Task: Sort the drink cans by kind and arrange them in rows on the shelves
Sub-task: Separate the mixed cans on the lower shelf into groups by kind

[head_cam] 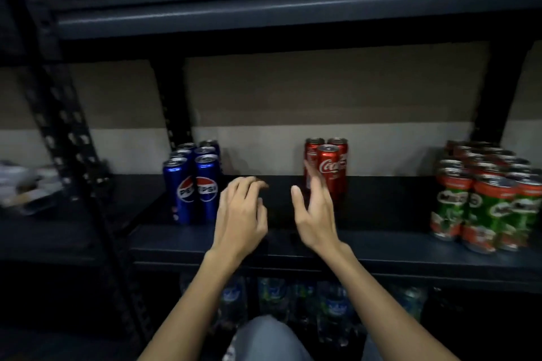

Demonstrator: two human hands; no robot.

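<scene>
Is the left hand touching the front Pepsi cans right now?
Apart. The head view shows the left hand with loosely curled fingers, holding nothing, and a thin dark strip of shelf between it and the nearest front Pepsi can.

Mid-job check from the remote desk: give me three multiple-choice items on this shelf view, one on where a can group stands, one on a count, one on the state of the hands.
1. Where on the middle shelf do the green Milo cans stand?
A. at its left end
B. at its right end
C. in the middle, behind the hands

2. How many red Coca-Cola cans can be seen?
A. three
B. six
C. one

3. What are the hands holding?
A. the left hand holds a Pepsi can
B. the right hand holds a Coca-Cola can
C. neither holds anything

Answers:
1 B, they are grouped at the right end, with the blue Pepsi cans at the left.
2 A, one can stands in front and two behind.
3 C, the left hand has loosely curled, empty fingers; the right hand is spread open beside the red cans.
</scene>
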